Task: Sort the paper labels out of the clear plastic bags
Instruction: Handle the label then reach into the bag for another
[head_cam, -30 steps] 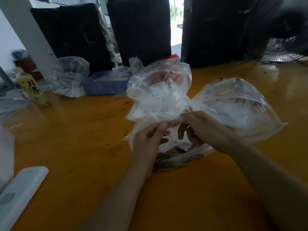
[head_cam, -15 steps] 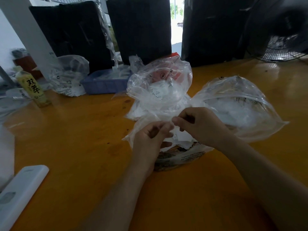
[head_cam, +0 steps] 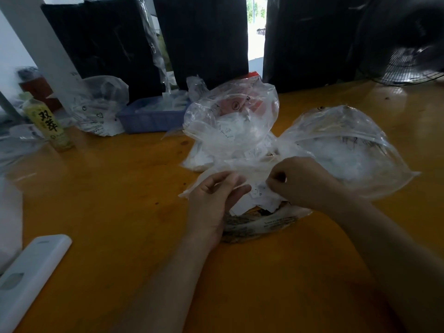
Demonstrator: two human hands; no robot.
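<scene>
On the orange counter [head_cam: 115, 200], both hands pinch a clear plastic bag [head_cam: 242, 168]: left hand [head_cam: 213, 200], right hand [head_cam: 302, 181]. Far left of the fingers, a yellow bottle [head_cam: 49, 123] reads "双莱".

Glossy, crinkled clear plastic bags [head_cam: 348, 143], matt white paper labels [head_cam: 258, 197], smooth, shiny orange wooden table [head_cam: 115, 203].

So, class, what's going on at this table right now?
A person is working at an orange table, holding a small clear plastic bag between both hands. The left hand pinches one end and the right hand pinches the other, above a heap of white paper labels. Two big clear bags of plastic sit just behind. A blue tray stands further back.
</scene>
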